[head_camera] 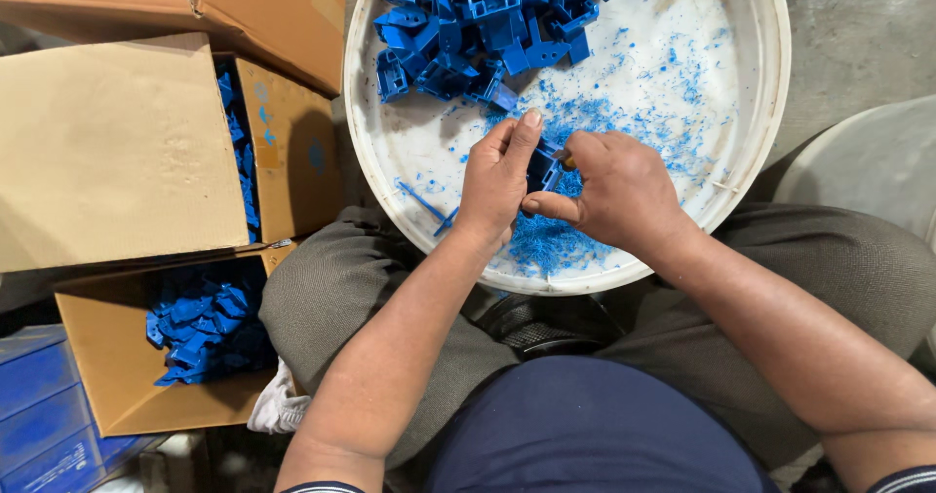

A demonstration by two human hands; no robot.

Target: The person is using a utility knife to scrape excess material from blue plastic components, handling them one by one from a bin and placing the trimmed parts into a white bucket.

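**Blue plastic part gripped over a white tray**

Blue plastic part (pixel 542 169) sits between my two hands, just above the near half of the round white tray (pixel 770 83) on my lap. Going left to right: a flat cardboard flap (pixel 112 152) covers most of one box, with blue pieces showing in the gap beside it. Below it, an open cardboard box (pixel 107 376) holds a heap of blue parts (pixel 207 332), and a white cloth (pixel 278 405) lies by my knee. My left hand (pixel 495 181) has its fingers drawn close together, thumb and fingertips pinching the part from the left. My right hand (pixel 614 189) is curled into a loose fist against the part's other side, thumb pressed along it; whether it holds a small tool I cannot tell. Under both hands lies a drift of blue shavings (pixel 551 244), scattered wider toward the right rim. At the tray's far edge, a pile of blue pieces (pixel 483 25) is stacked.
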